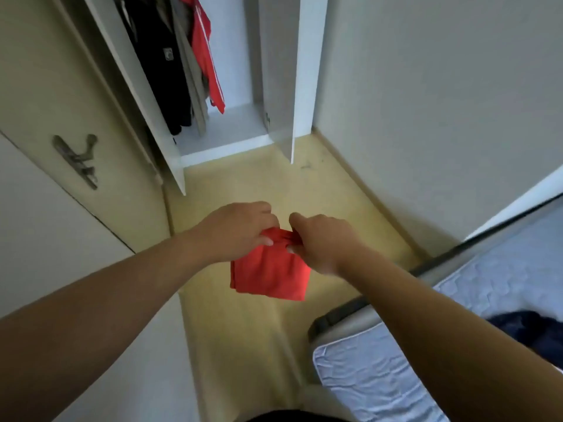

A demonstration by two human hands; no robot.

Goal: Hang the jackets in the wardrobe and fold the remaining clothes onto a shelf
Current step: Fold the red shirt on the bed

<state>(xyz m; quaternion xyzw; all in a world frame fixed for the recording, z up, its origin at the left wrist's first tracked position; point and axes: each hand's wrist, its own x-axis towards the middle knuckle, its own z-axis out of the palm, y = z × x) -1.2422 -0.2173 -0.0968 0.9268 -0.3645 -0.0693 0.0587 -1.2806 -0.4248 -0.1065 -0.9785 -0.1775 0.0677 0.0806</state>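
red cloth [269, 275]: folded, light, limp, likely to sag
left grip [236, 229]: curled, pinching top edge
right grip [323, 242]: pinching same edge
best hold: both top corners

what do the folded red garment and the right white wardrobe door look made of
Folded red garment: soft cloth, matte, likely a thin knit; it hangs limp and bunches where the left hand and right hand pinch its top edge. Right white wardrobe door: rigid board, smooth, likely laminate or paint; thin straight edge.
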